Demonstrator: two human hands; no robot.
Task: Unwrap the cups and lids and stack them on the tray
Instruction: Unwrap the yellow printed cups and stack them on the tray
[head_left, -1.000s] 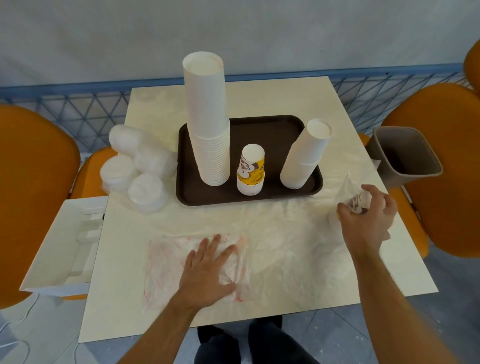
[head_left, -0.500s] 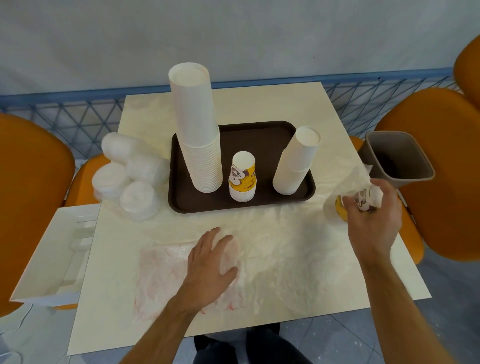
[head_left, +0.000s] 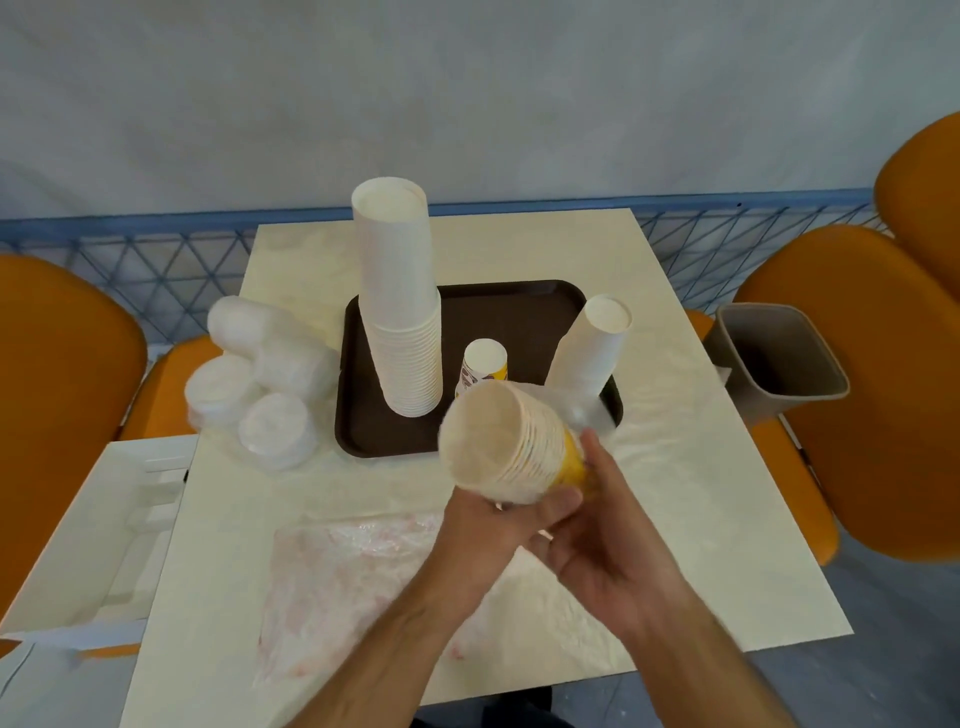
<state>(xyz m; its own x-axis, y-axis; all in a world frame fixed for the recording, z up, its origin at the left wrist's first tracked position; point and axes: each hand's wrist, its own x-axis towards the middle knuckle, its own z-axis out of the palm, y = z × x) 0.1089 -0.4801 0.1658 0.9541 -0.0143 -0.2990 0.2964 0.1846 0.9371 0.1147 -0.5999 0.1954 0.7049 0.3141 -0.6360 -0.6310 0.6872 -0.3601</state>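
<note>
Both hands are up over the near half of the table, holding one sleeve of nested printed cups (head_left: 511, 449) on its side, open mouths toward the camera. Left hand (head_left: 485, 525) cups the stack from below near the rim end, fingers curled round it. Right hand (head_left: 610, 540) is at the yellow base end, thumb up against the side; can't tell how tight it grips. A bit of clear wrap (head_left: 584, 410) trails off the far end, so the stack looks only partly out of its plastic.

Step in hand, as I read it: stripping the wrap off this sleeve. Next move needs the film pulled clear off the base end while the left hand keeps the nest together, then flip it mouth-down and set it on the tray (head_left: 519, 301). Bare tray space is at the front, near the small printed stack (head_left: 483, 366).

Already on the tray: tall white cup stack (head_left: 402, 312) at left, shorter leaning white stack (head_left: 592, 348) at right. Wrapped lid sleeves (head_left: 260, 379) lie in a pile just left of the tray, untouched.

A flattened empty wrapper with pink print (head_left: 353, 587) lies on the table (head_left: 701, 493) near the front edge. Grey bin (head_left: 779, 358) stands off the right edge, white open box (head_left: 88, 525) off the left. Orange chairs (head_left: 857, 389) both sides, blue mesh railing (head_left: 171, 260) and a pale wall behind.
</note>
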